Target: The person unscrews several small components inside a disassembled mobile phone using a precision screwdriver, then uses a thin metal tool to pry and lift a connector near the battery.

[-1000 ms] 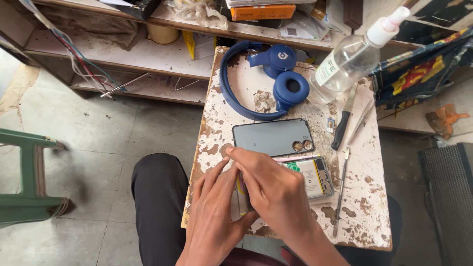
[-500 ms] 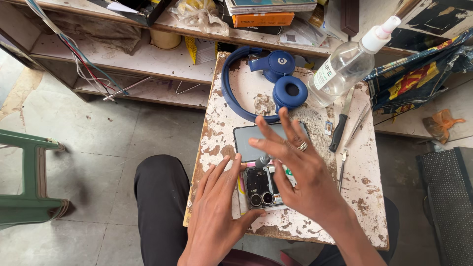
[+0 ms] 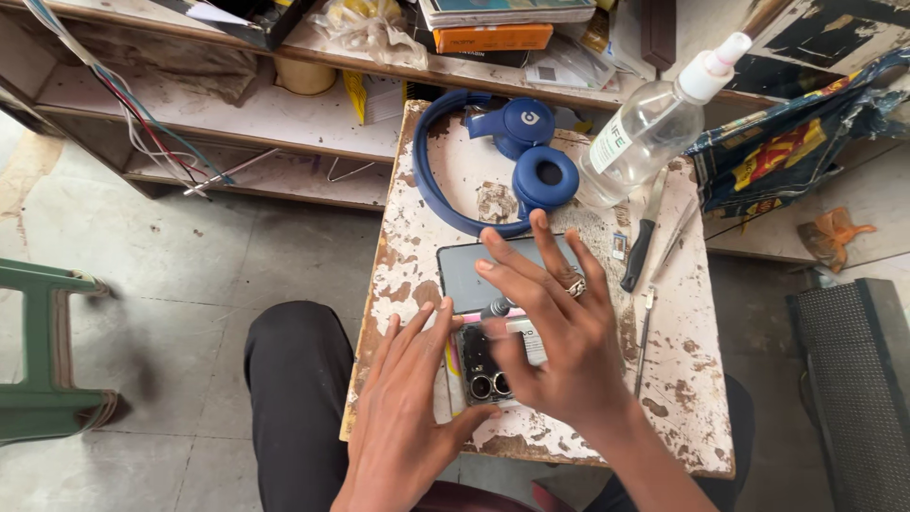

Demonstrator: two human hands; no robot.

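Observation:
A small white table [image 3: 682,398] with flaking paint stands over my knees. A dark phone panel [image 3: 460,275] lies flat on it. In front of that lies an opened phone body [image 3: 477,374] with its camera lenses toward me. My left hand [image 3: 408,408] rests flat along the phone body's left edge, fingers straight, thumb at the near end. My right hand [image 3: 555,337] is spread over both phone parts, fingers apart and pointing away from me, a ring on one finger. It covers the right half of the phone body. A small grey tip [image 3: 496,308] shows by the right hand's fingers.
Blue headphones [image 3: 512,161] and a clear spray bottle [image 3: 654,123] lie at the table's far end. A black-handled tool [image 3: 640,248], tweezers [image 3: 678,237] and a thin metal pick [image 3: 646,332] lie along the right side. Cluttered shelves [image 3: 284,114] stand behind, a green stool [image 3: 38,360] at left.
My hands were pinched together over the phone body. The right hand has since lifted and spread its fingers forward over the dark panel. The phone body now shows its camera lenses.

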